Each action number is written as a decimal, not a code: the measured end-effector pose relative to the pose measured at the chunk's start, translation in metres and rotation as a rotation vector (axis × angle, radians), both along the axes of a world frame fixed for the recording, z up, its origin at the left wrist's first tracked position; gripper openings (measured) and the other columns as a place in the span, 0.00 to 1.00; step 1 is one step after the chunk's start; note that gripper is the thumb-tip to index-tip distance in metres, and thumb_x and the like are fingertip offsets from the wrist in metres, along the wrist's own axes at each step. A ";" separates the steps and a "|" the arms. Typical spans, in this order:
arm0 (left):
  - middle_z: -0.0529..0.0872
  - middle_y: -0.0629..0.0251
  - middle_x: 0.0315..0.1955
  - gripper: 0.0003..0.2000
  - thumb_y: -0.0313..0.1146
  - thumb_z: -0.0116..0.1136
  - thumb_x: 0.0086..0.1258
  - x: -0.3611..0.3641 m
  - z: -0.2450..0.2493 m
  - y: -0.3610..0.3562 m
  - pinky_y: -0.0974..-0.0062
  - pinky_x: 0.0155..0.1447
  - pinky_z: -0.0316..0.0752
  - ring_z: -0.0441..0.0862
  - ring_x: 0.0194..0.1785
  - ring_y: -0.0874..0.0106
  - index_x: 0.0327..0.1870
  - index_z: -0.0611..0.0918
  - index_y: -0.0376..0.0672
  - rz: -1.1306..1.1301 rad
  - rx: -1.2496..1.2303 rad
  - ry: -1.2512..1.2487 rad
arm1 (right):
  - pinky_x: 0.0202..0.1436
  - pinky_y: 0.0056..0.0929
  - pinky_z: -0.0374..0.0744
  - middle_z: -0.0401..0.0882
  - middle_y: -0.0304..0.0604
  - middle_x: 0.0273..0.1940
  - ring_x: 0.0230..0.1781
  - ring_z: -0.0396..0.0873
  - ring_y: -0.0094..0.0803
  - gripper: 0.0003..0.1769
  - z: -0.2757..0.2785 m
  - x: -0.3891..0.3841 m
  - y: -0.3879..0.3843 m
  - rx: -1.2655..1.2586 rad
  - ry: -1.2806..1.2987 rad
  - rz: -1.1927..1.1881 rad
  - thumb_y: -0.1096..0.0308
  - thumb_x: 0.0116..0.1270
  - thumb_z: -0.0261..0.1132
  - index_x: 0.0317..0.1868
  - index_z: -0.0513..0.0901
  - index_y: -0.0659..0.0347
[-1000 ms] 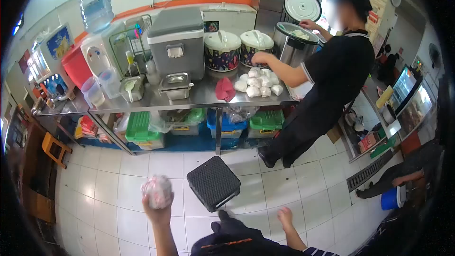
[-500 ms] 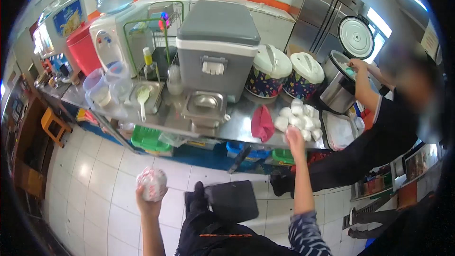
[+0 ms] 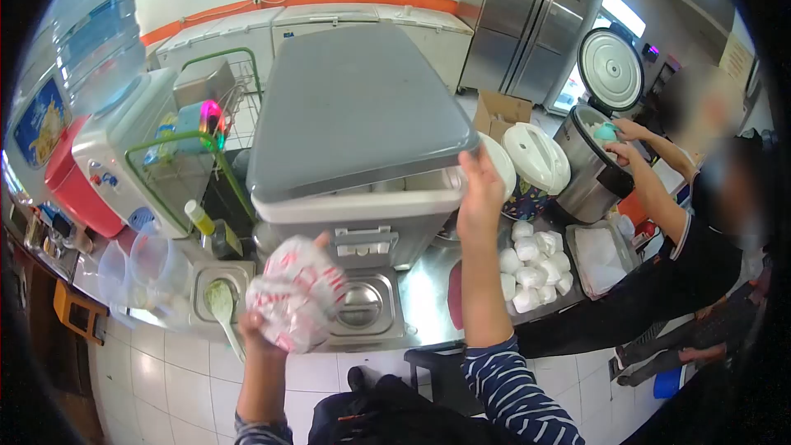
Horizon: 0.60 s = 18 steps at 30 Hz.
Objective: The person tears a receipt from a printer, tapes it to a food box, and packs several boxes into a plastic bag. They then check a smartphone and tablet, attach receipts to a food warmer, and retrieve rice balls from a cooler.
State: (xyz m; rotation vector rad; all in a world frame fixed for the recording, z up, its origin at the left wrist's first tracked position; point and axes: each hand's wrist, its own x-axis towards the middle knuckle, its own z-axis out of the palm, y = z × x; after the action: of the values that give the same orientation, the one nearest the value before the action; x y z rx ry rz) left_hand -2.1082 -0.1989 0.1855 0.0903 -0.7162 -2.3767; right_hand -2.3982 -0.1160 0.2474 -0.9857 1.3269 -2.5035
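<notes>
Fingers [image 3: 320, 241] of the left hand [image 3: 257, 331] close round a white-and-red bundle [image 3: 292, 297], held over the near edge of the steel surface [image 3: 420, 301], before the grey box [image 3: 362, 222]. Right hand [image 3: 480, 198] grips the lid [image 3: 354, 107] by its edge; the lid is tilted open. White parcels [image 3: 534, 264] lie right of the box. Beyond, a co-worker's hands [image 3: 628, 142] reach into a steel cooker [image 3: 587, 181].

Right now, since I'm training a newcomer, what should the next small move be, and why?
Probably raise the grey lid a little higher: the right hand holds its edge only partly open, while the left hand holds a wrapped bundle just before the box.
</notes>
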 end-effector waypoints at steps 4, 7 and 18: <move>0.64 0.49 0.60 0.42 0.44 0.64 0.44 -0.087 0.044 -0.028 0.58 0.57 0.71 0.75 0.54 0.57 0.61 0.62 0.33 -0.039 -0.077 0.244 | 0.66 0.32 0.56 0.64 0.49 0.62 0.63 0.61 0.34 0.30 0.070 0.007 -0.015 -0.044 0.180 0.079 0.67 0.63 0.48 0.63 0.59 0.73; 0.54 0.54 0.63 0.39 0.46 0.61 0.50 -0.116 0.036 -0.038 0.55 0.54 0.71 0.75 0.53 0.56 0.62 0.62 0.36 0.165 0.026 0.299 | 0.62 0.32 0.62 0.67 0.48 0.58 0.59 0.66 0.33 0.28 0.101 0.000 -0.045 -0.165 0.196 0.254 0.64 0.62 0.50 0.60 0.63 0.69; 0.26 0.67 0.66 0.28 0.41 0.54 0.61 -0.122 0.118 -0.061 0.52 0.42 0.73 0.77 0.50 0.57 0.61 0.64 0.42 -0.068 0.018 0.769 | 0.42 0.47 0.76 0.81 0.52 0.41 0.43 0.79 0.47 0.15 -0.063 -0.215 -0.348 1.612 1.668 0.234 0.71 0.47 0.63 0.39 0.83 0.61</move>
State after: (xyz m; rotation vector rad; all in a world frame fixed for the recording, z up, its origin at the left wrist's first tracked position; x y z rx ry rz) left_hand -2.2302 -0.2599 0.3030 -0.8057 -0.3203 -2.2179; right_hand -2.6131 -0.4639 0.1846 -2.0819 2.2270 0.5405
